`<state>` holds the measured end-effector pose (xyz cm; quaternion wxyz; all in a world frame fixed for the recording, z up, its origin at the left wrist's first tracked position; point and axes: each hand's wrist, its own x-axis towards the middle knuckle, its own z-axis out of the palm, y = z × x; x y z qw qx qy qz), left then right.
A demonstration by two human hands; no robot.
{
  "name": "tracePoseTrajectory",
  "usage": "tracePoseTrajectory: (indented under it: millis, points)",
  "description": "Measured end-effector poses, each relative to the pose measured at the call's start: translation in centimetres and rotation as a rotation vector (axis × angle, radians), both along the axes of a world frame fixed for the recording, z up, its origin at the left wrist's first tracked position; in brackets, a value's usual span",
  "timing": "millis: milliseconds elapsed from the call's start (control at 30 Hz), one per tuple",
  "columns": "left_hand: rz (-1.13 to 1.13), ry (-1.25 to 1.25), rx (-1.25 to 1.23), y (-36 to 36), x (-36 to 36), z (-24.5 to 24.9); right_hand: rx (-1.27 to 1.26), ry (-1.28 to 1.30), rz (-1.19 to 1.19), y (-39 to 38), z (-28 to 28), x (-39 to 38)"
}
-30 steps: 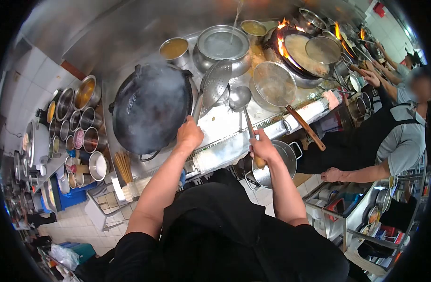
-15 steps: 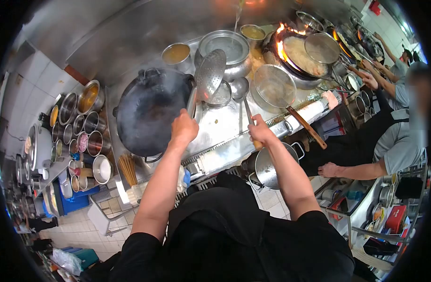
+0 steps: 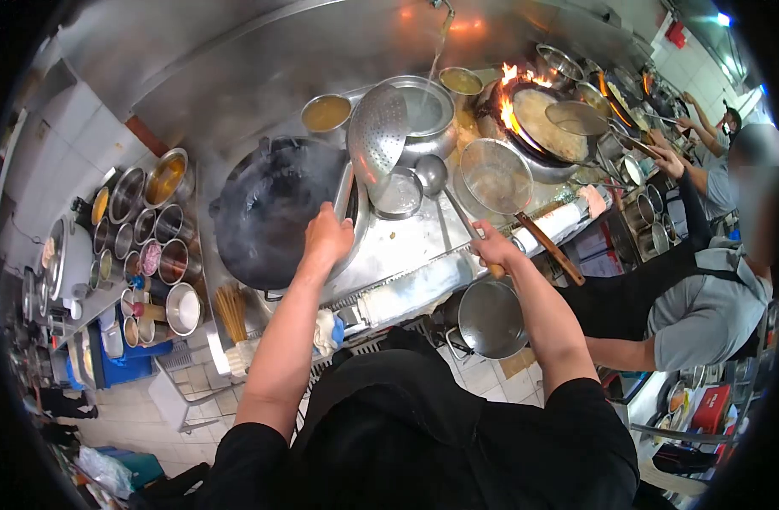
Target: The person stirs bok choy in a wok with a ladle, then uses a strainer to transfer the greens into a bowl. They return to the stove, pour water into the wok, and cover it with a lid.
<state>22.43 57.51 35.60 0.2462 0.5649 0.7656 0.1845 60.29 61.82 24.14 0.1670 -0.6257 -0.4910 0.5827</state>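
Note:
My left hand [image 3: 328, 240] is closed around the handle of a large perforated skimmer [image 3: 378, 140], raised on edge beside a steaming black wok [image 3: 275, 225]. My right hand [image 3: 496, 247] grips a ladle [image 3: 433, 174] by its wooden-ended handle. The ladle's bowl hangs over the steel stove top, overlapping the side of a small metal bowl of clear liquid [image 3: 398, 194] in this view. Just right of the ladle, a wire strainer [image 3: 496, 177] with a wooden handle lies across the counter.
Behind the skimmer stands a lidded metal pot [image 3: 428, 106] under a running tap. To the right, flames rise around another wok [image 3: 538, 123], where a co-worker [image 3: 704, 306] stands. Metal containers [image 3: 173, 259] crowd the left side. A bamboo brush [image 3: 231, 314] stands near the front edge.
The skimmer has turned more edge-on. My right hand and the ladle sit slightly farther right and lower in view. The co-worker's near arm and the strainer over the flaming wok have shifted.

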Motion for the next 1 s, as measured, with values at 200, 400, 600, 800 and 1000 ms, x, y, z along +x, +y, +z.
tracePoseTrajectory:
  millis: [200, 400, 600, 800, 1000]
  points:
    - [0.003, -0.003, -0.009, -1.2, 0.4, -0.9, 0.097, -0.055, 0.201, 3.2, -0.2, 0.5]
    - [0.031, -0.037, -0.033, -4.5, -0.9, -1.8, -0.392, 0.332, 0.163, 0.4, 2.8, 3.8]
    - [0.058, -0.048, 0.054, -9.2, -3.6, -1.3, -0.134, -0.042, 0.486, -1.9, 5.3, 5.5]
    - [0.081, -0.224, -0.047, -13.3, -5.1, 1.2, -0.182, -0.133, 0.586, -0.5, 6.1, 6.0]
    - [0.079, -0.199, -0.031, -16.8, -7.2, -0.3, -0.292, -0.247, 0.633, 0.8, 9.3, 6.0]
